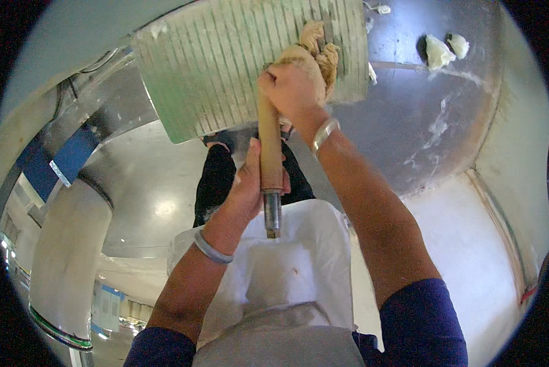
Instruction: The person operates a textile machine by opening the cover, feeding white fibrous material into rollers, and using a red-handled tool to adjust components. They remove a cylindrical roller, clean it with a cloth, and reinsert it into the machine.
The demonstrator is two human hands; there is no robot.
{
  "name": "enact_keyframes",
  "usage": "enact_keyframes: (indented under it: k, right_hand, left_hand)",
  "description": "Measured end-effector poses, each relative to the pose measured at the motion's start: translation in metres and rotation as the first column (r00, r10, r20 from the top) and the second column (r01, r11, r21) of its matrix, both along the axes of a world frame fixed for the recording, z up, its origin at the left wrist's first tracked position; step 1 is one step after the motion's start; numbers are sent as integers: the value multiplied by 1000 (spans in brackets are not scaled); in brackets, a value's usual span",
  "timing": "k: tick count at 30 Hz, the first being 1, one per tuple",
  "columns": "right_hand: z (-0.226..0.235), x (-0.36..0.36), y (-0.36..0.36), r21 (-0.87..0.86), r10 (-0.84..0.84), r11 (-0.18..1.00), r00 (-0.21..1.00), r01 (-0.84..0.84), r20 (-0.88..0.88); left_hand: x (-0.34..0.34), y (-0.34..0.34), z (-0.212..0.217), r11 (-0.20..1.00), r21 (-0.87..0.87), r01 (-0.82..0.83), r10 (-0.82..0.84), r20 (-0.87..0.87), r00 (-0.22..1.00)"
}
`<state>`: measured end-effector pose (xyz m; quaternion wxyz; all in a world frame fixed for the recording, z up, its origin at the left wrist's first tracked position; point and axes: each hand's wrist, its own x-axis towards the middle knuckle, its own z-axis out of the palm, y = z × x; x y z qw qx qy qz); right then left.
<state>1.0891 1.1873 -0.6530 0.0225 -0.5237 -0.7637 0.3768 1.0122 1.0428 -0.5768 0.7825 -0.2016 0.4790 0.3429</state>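
Straight toward apron [280, 269], rolling pin's [270, 147] tip [273, 214]

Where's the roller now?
The wooden roller is central in the head view, left hand around its lower part, right hand at its upper end, near the striped board.

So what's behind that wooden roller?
Around the wooden roller, I see the green striped board higher up and dark trousers lower down. Whatever lies directly behind it, or behind the left hand and right hand, is covered.
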Motion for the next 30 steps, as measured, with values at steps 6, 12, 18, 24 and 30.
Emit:
enact_keyframes:
  k: [6, 12, 18, 24, 30]
  right_hand:
    - [51, 10, -41, -44, 216, 976, 976, -215, 24]
    - [72, 10, -49, -26, 228, 973, 972, -229, -52]
    - [15, -7, -25, -48, -149, 987, 984, 155, 102]
    - [65, 6, -72, -6, -61, 998, 989, 61, -138]
    - [-16, -6, 7, -31, 111, 994, 982, -108, 154]
  left_hand:
    - [-2, 12, 1, 956, -221, -192, 183, -59, 981]
    - [5, -5, -6, 996, -62, -62, 59, -47, 997]
    - [3, -1, -3, 970, -67, -233, 236, 38, 971]
    - [-5, -8, 14, 940, -71, -335, 342, 166, 925]
    - [-3, -14, 8, 952, -107, -285, 304, 289, 908]
